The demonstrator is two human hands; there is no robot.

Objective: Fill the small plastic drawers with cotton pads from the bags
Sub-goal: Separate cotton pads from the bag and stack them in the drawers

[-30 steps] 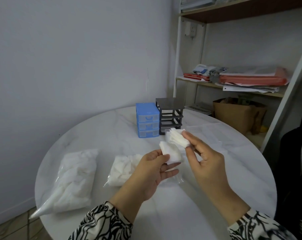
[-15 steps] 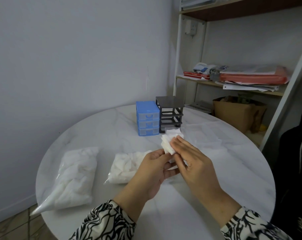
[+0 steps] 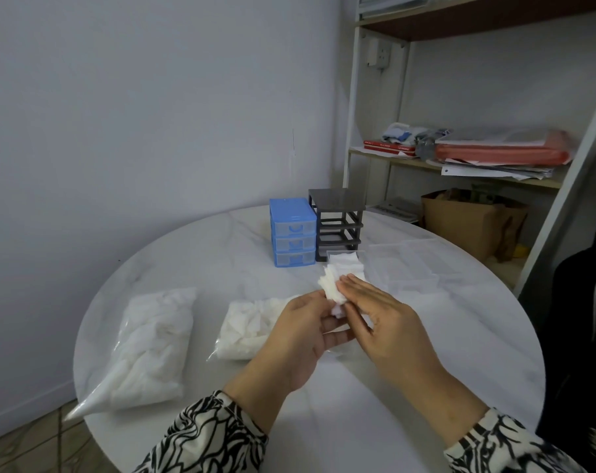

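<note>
A stack of white cotton pads (image 3: 330,288) is held above the table between both hands. My left hand (image 3: 303,336) grips the stack from below and the left, fingers curled round it. My right hand (image 3: 378,315) lies against the stack's right side with fingers nearly straight. Behind the stack a clear drawer (image 3: 344,259) with white pads in it sits on the table. A blue three-drawer unit (image 3: 292,232) stands beside a dark grey frame (image 3: 337,223) with its drawers out. Two bags of pads lie to the left: a large bag (image 3: 146,346) and a smaller bag (image 3: 249,327).
Clear plastic drawers (image 3: 406,264) lie on the round white table (image 3: 460,336) to the right of the frame. A shelf unit (image 3: 460,162) with papers and a cardboard box (image 3: 467,223) stands behind the table. A dark bag (image 3: 583,322) is at the right edge.
My hands were apart, each with its own bunch of pads. They came together and the two bunches are now one stack, with the right hand laid against it.
</note>
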